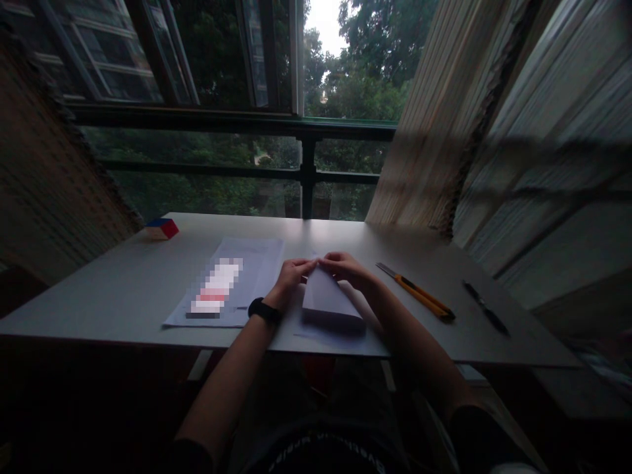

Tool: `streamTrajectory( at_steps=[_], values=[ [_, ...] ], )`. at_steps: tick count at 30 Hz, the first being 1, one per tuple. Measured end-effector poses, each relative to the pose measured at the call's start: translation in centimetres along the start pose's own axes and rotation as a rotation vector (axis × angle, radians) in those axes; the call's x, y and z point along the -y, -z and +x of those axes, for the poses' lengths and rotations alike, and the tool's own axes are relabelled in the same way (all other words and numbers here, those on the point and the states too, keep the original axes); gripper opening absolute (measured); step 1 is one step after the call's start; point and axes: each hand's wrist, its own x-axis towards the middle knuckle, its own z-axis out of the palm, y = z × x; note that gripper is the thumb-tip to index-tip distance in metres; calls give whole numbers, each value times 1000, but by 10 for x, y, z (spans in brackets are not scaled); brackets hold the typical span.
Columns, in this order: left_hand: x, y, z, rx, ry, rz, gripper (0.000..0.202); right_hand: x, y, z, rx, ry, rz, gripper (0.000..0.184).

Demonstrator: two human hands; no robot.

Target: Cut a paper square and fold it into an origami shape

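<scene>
A white sheet of paper is bent over on itself in front of me, its near edge curved and raised off the table. My left hand pinches its far end from the left, fingers closed. From the right, my right hand pinches the same far end, and the fingertips of both hands nearly meet there. Exactly how the paper is folded under the fingers is hidden. A dark watch sits on my left wrist.
Flat sheets with a blurred-out patch lie left of my hands. To the right are a yellow utility knife, blade partly out, and a black pen. A cube puzzle stands at the far left of the white table. Curtains hang on both sides.
</scene>
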Motion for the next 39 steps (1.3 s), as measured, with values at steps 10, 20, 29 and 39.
streamTrajectory(
  at_steps=[10,20,29,39],
  values=[
    [2,-5,0,26,-11,-144,32,-3,0,3,-35,34,30,38],
    [7,0,3,-116,-140,159,48,-9,2,14,-467,113,-112,31],
    [7,0,5,-70,-213,270,48,-27,-9,26,-804,275,-316,35],
    [7,-1,4,-141,-263,267,48,-23,-12,24,-740,300,-252,36]
  ],
)
